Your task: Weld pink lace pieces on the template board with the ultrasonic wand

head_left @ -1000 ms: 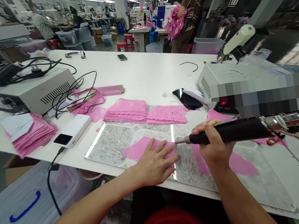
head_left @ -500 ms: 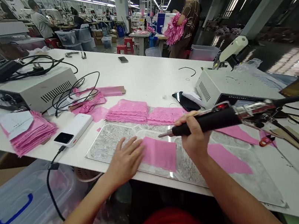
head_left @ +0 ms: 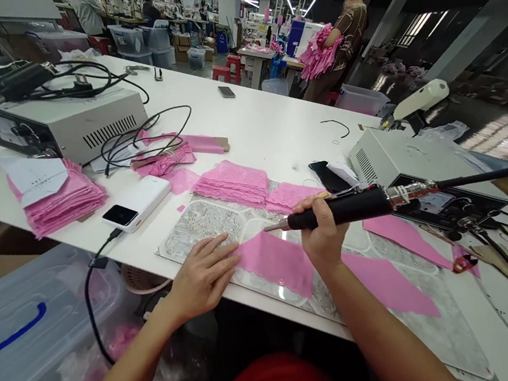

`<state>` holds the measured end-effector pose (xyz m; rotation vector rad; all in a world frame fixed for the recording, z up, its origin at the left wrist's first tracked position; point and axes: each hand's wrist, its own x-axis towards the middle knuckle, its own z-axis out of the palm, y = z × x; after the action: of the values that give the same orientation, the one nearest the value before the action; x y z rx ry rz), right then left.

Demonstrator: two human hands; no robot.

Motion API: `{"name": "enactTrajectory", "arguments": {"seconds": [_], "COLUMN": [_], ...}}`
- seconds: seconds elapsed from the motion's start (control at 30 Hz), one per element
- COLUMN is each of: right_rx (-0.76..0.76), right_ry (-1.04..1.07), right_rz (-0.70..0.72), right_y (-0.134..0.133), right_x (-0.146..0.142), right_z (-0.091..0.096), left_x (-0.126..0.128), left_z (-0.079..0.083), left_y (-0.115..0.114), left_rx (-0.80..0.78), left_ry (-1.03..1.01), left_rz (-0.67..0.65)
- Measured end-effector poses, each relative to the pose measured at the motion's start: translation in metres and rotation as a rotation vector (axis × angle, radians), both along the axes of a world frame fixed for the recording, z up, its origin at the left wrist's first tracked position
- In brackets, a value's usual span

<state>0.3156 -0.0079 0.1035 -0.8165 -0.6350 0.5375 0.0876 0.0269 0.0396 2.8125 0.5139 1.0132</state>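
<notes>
My right hand (head_left: 324, 234) is wrapped around a black corded handpiece (head_left: 343, 209) with a narrow metal tip. Its tip points left, over or at the upper edge of a pink fabric piece (head_left: 277, 263); contact I cannot tell. Flat on the grey marbled board (head_left: 196, 221) lies my left hand (head_left: 204, 277), fingers stretched out and fingertips at the fabric's left edge. More pink pieces, one a larger cut panel (head_left: 390, 285), lie right of my right wrist. Behind the board's upper edge sit a taller stack of pink lace-edged pieces (head_left: 233, 184) and a lower stack (head_left: 290, 194).
A white power bank (head_left: 148, 200) with a cable stands left, near a pink fabric stack (head_left: 64, 200). Grey control boxes (head_left: 82, 124) stand at left and right (head_left: 402, 162). A phone (head_left: 226, 91) lies farther back. Beyond the table, a person (head_left: 351, 29) carries pink fabric.
The whole view has shifted, so the table things appear farther right. The handpiece tip has moved a little left along the fabric's upper edge. Both hands keep nearly the same pose.
</notes>
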Motion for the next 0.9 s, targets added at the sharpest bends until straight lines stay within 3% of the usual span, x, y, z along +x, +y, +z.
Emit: {"name": "enactTrajectory", "arguments": {"seconds": [0.53, 0.73, 0.9], "right_rx": [-0.019, -0.021, -0.048], "right_ry": [-0.030, -0.027, -0.011], "right_rz": [0.033, 0.081, 0.121], "right_y": [0.001, -0.002, -0.002], "right_x": [0.003, -0.007, -0.013], "right_z": [-0.003, 0.004, -0.002], "left_x": [0.000, 0.000, 0.000], "left_z": [-0.003, -0.003, -0.005], "left_y": [-0.002, -0.003, -0.004], "left_rx": [-0.015, -0.026, -0.051], "left_ry": [-0.028, -0.047, -0.068], "left_rz": [0.012, 0.002, 0.006]}}
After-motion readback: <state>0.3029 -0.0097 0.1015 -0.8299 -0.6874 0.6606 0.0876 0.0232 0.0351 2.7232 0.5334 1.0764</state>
